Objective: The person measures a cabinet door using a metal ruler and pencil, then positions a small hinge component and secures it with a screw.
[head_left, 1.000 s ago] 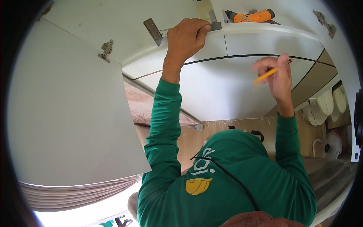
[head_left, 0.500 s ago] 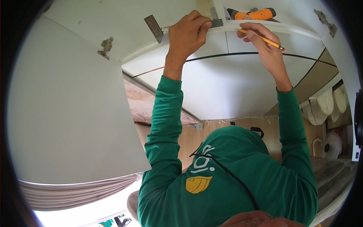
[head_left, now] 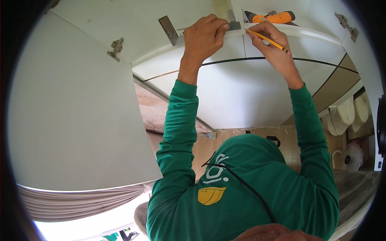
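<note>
My left hand [head_left: 204, 39] is closed over a try square, pressing it along the white front edge of a cabinet. The square's dark stock [head_left: 168, 30] sticks out left of the hand, and its grey metal blade [head_left: 234, 26] shows beyond the fingertips on the right. The fingers cover the middle of the blade. Pinched in my right hand [head_left: 270, 42] is a yellow pencil [head_left: 268, 40] with a pink eraser. Its tip is beside the blade's right end, at the white upright divider [head_left: 236, 12]; whether it touches the surface I cannot tell.
An orange-and-black power tool [head_left: 271, 17] lies inside the cabinet, right of the divider. Open door panels with metal hinges [head_left: 116, 49] [head_left: 346, 27] flank me on both sides. White drawer fronts [head_left: 245, 92] lie below. A white fan [head_left: 353, 156] stands at the lower right.
My right hand has moved left, bringing the pencil tip from right of the divider to near the end of the blade. My left hand keeps holding the square; the whole view shifts slightly.
</note>
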{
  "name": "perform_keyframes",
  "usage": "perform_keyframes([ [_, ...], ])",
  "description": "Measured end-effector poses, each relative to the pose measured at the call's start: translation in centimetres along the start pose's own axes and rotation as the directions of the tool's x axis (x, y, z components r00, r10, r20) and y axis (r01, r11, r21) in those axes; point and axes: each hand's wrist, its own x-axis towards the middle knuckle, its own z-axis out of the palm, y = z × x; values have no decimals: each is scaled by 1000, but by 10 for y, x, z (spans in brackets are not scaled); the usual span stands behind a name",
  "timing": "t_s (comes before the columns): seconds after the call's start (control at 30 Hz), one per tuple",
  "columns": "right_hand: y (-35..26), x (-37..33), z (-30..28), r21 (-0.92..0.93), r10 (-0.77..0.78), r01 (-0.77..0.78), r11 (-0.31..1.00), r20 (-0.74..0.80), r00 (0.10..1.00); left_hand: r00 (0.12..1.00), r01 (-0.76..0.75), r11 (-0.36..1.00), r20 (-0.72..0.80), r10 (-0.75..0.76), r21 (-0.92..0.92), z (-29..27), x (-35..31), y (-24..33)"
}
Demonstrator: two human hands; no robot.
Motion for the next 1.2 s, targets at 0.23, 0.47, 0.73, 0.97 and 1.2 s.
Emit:
perform_keyframes([
  [0.23, 2, 2, -1, -18, -3, 3, 1000, 2, 1000, 1000, 14, 1000, 0, -14, -7, 0, -1, 0],
  [0.47, -6, 11, 2, -104, -20, 24, 994, 35, 999, 999, -14, 1000, -33, 14, 1, 2, -1, -1],
  [0.73, -1, 24, 15, -202, -132, 134, 970, 23, 991, 1000, 9, 1000, 1, -9, 14, 3, -1, -2],
  [0.97, 2, 25, 18, -153, -110, 111, 982, 19, 994, 998, -16, 1000, -61, 16, 1, -1, -1, 1],
  [1.2, 2, 26, 19, -231, -80, 84, 969, 26, 996, 999, -6, 1000, -41, 7, 16, -4, 0, 2],
])
